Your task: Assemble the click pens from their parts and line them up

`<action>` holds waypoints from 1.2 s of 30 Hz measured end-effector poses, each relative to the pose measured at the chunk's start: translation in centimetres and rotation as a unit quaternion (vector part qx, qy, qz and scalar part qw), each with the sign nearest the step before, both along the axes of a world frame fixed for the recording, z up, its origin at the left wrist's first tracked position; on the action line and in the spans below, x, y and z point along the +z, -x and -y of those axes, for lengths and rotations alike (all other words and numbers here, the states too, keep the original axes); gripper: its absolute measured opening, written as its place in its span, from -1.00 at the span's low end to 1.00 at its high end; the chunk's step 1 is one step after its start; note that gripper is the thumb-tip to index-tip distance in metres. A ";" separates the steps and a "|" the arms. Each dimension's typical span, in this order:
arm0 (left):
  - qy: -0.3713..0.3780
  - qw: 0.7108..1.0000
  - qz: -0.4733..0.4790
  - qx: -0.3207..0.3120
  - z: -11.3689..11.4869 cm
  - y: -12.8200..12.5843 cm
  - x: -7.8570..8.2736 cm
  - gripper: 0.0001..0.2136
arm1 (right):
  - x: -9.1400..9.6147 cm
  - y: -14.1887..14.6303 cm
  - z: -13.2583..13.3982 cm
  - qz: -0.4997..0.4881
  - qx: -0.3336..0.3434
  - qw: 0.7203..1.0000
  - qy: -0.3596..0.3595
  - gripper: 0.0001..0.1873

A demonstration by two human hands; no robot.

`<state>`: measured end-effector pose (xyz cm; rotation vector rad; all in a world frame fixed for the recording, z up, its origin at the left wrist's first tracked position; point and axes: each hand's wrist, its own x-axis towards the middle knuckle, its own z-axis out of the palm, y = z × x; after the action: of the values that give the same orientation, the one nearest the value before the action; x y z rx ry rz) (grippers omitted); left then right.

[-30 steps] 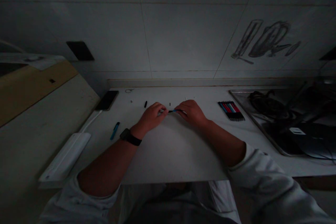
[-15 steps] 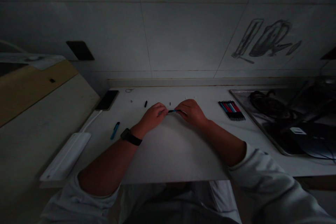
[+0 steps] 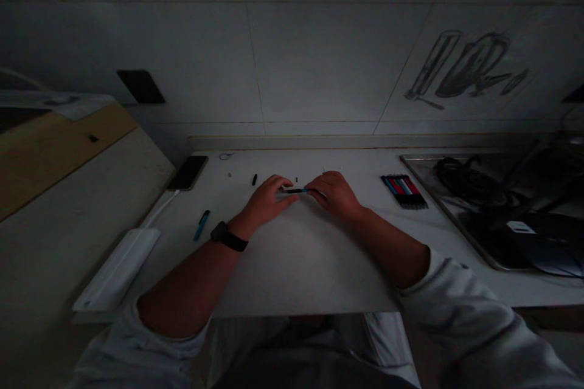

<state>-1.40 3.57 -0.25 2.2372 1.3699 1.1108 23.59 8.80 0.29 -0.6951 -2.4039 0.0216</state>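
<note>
A slim pen (image 3: 295,191), black with a blue part, lies level between my two hands above the white tabletop. My right hand (image 3: 334,192) pinches its blue end, the fingers closed round it. My left hand (image 3: 270,201) has thumb and forefinger parted on either side of the pen's other end, with a gap showing around it. A black watch sits on my left wrist. Beyond the hands lie a small black cap-like piece (image 3: 254,179) and a tiny dark piece (image 3: 296,180). To the left rests a blue pen barrel (image 3: 201,225) with a dark end.
A pack of coloured pens (image 3: 404,191) lies to the right, before a metal-rimmed tray (image 3: 449,213) holding dark cables and a laptop-like device. At left are a phone (image 3: 188,172) and a white power strip (image 3: 117,268). A tiled wall (image 3: 314,67) rises behind the table.
My left thumb and forefinger have parted from the pen, uncovering more of its dark end. My right hand keeps its pinch in nearly the same place.
</note>
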 end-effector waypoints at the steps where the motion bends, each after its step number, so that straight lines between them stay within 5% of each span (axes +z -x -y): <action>1: 0.006 1.000 0.001 0.002 0.0 0.0 0.0 -0.83 | 0.1 0.0 0.0 -0.003 0.002 1.000 -0.002 -0.71; 6: 0.012 1.000 -0.001 -0.024 -0.2 0.0 0.1 -0.76 | 0.0 0.0 0.0 -0.009 0.018 1.000 -0.007 -0.74; 12: -0.019 1.000 0.023 0.000 -0.2 -0.1 0.1 -0.95 | -0.3 -0.1 -0.1 -0.017 -0.002 1.000 0.015 -0.76; 16: -0.041 0.995 0.055 0.073 -0.5 0.4 0.4 -0.94 | -0.1 -0.3 -0.4 -0.131 -0.074 0.988 0.044 -0.57; 21: -0.036 0.985 0.103 0.132 -1.1 1.2 0.1 -0.92 | -0.1 -0.3 -0.9 -0.260 -0.106 0.955 0.097 -0.65; 36: -0.042 0.988 0.087 0.122 -0.9 1.0 0.0 -0.92 | -0.6 -0.4 -1.4 -0.247 -0.101 0.959 0.099 -0.76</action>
<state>-2.38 4.44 -0.28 2.0096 1.5780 1.4314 24.03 10.21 -0.35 -0.9036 -1.8586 0.3188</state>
